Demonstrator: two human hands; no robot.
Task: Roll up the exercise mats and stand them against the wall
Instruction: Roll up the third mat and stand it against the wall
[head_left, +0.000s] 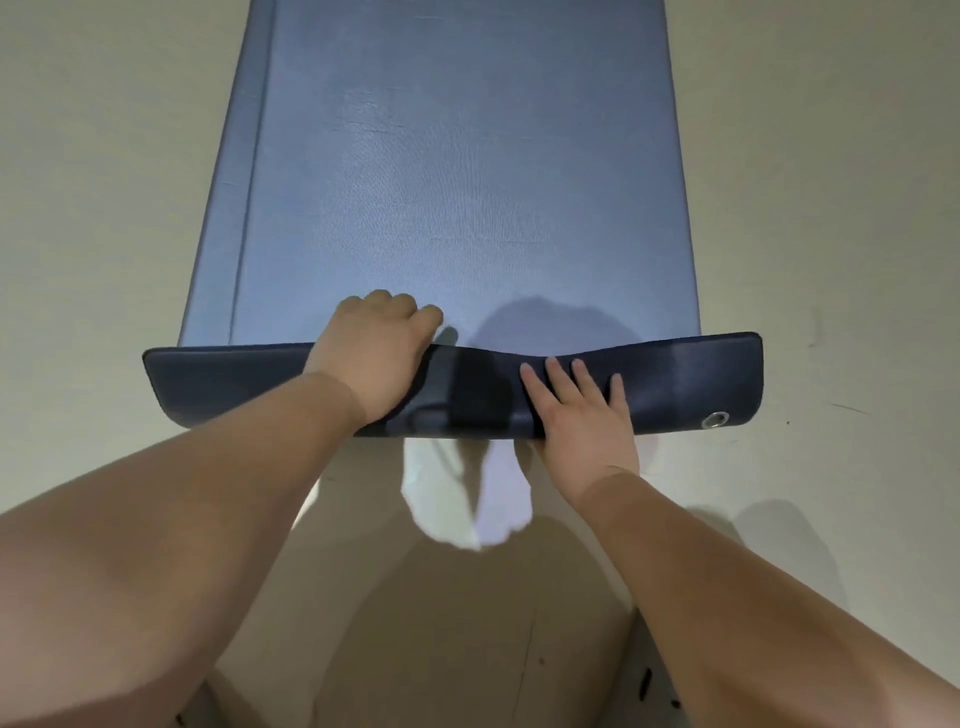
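- Exercise mat (467, 182): blue, lying flat on the pale floor (104, 208) and running straight away from the person.
- Near end of the mat is turned over onto itself as a dark navy flap (234, 384). That is one fold only (no full roll).
- The flap dips in the middle between the hands, and its outer corners sit higher.
- Left hand (374, 353): on the left-centre of the flap, fingers bent over the flap's far edge and down onto the mat, gripping the fold. Fingertips are hidden.
- Right hand (582, 410): palm flat on the flap, right of centre. Its fingers (556, 374) are straight and slightly spread, pressing down. Thumb is hidden at the flap's near edge.
- Metal grommet (716, 420): at the flap's near-right corner, clear of the right hand.
- A long ridge line runs down the mat's left side (seam or a second edge, can't tell).
- Feet in white socks (457, 493): on the floor just behind the flap's near edge, between the forearms.
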